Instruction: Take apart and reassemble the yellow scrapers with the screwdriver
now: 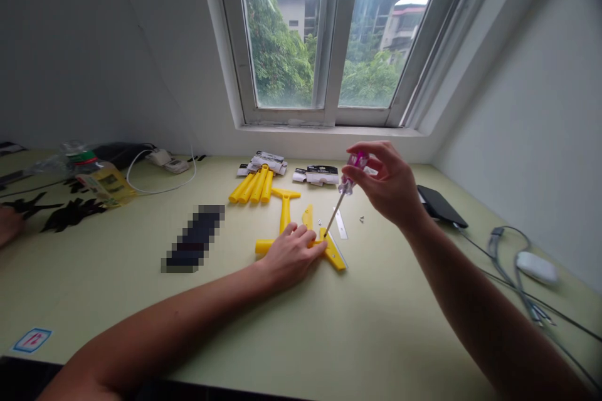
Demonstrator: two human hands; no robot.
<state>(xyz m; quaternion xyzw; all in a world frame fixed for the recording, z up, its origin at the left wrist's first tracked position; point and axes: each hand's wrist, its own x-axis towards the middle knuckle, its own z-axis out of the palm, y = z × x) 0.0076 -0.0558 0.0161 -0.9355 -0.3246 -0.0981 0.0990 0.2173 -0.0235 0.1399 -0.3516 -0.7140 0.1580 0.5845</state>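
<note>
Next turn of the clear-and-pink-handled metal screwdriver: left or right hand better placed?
Right, probably. The right hand grips the screwdriver by its handle, tip at the head of the yellow plastic T-shaped scraper. The left hand holds the scraper, seemingly bracing it.

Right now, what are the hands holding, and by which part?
The right hand holds the screwdriver by its pink handle; the left hand holds the nearer scraper at its handle, close to the head.
</note>
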